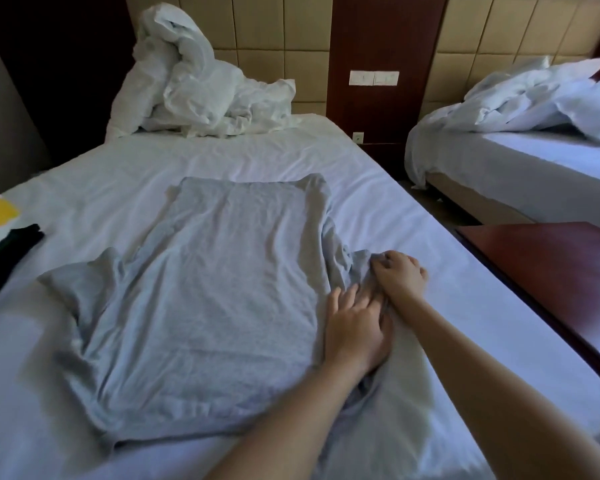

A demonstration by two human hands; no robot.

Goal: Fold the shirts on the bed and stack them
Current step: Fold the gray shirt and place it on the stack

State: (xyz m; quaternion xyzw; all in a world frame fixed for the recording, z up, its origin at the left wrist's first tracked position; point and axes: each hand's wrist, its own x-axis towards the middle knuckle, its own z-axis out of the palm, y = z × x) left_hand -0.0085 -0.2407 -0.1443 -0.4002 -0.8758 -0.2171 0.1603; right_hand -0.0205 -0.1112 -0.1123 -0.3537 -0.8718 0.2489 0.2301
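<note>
On bed (257,150), grey shirt (222,271) lies flat; looks soft, light, limp. Right hand (399,273) pinches bunched sleeve (355,266), likely the best hold; left hand (354,323) spread, pressing beside it.

Left hand (355,327) flat, fingers spread; right hand (400,273) curled, gripping.

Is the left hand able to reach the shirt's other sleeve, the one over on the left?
Probably yes. The left hand rests on the grey shirt, at its right side; only flat cloth lies between it and the other sleeve.
</note>
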